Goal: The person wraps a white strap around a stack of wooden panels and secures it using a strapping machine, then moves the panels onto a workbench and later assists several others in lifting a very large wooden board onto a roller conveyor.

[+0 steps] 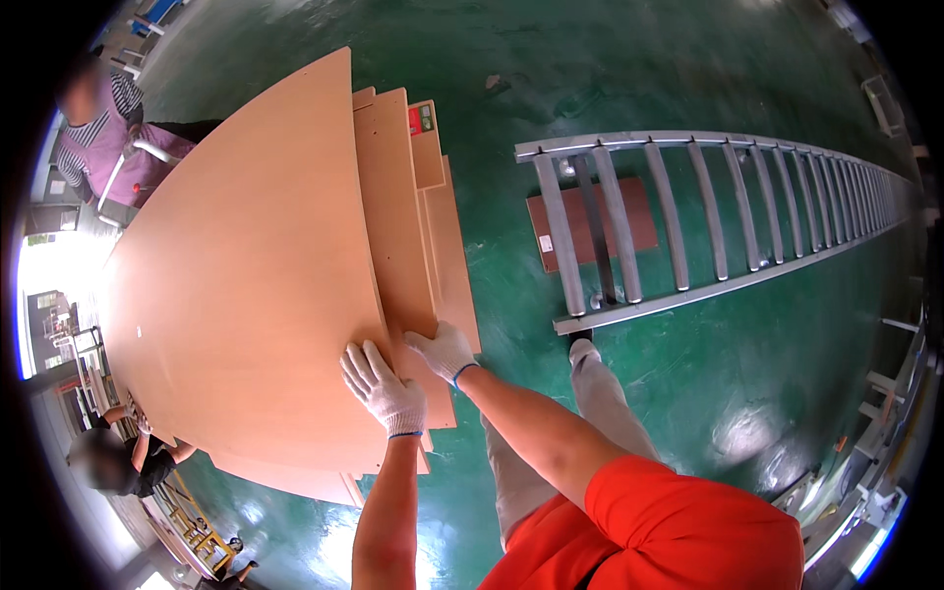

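A large tan wood-look board (246, 265) lies on top of a stack of similar boards. My left hand (383, 389), in a white knitted glove, lies on it near its right edge, fingers stretched out and palm down. Just to the right, my right hand (444, 352), gloved alike, is at the edge of a lower board (393, 197). Its thumb lies over that board's face, and the other fingers bend at the edge, partly hidden. Further boards (454, 265) jut out beneath, with a red-and-green label (421, 119) on a small one.
A metal roller conveyor (678, 216) runs off to the right, with a brown panel (592, 224) on the green floor under it. A person in a purple apron (108, 162) stands far left. Another in black (147, 462) has gloved hands at the stack's lower-left edge.
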Available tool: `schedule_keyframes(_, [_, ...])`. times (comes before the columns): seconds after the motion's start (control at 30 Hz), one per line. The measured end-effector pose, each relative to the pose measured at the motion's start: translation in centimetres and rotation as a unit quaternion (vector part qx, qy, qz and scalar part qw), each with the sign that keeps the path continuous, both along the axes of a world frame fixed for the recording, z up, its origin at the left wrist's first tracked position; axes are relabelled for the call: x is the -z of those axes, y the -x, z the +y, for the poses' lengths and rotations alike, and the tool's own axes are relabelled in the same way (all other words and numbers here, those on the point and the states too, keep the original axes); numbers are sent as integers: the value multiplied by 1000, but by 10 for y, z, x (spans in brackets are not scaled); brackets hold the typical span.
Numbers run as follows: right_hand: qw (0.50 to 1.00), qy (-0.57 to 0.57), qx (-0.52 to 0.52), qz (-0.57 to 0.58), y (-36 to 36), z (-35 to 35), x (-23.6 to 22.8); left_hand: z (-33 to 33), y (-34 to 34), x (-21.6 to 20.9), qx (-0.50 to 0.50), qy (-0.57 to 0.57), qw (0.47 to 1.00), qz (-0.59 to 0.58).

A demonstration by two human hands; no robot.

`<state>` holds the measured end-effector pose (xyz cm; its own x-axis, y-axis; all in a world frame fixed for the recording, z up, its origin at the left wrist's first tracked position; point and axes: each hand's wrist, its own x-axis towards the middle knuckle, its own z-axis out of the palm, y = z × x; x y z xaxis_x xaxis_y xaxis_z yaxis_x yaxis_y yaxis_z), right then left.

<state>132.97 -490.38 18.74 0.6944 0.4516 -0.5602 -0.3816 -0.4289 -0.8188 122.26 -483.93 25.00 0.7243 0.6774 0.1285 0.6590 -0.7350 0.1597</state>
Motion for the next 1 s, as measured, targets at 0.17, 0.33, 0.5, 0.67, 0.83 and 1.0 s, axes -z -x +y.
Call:
schedule_keyframes(0.17, [1000,-6,0,18,-16,-30,1,-29,-17,0,5,-3,1000,-8])
schedule_keyframes(0.33, [999,-13,17,-27,-30,-59,2,-57,-32,4,15,-27,999,-18])
schedule_keyframes(0.5, [1000,19,-13,-21,-47,-88,-3,-89,-46,-1,7,-18,1000,-10])
schedule_keyframes(0.67, [999,27,-2,-46,-62,-119,16,-120,-67,5,2,3,1000,-13])
schedule_keyframes(0.83, [999,35,-10,-40,-76,-150,19,-156,-84,-7,-5,-3,1000,1])
schedule_keyframes(1.0, [1000,23,-13,-11,-105,-192,-1,-193,-107,-10,-12,20,1000,2])
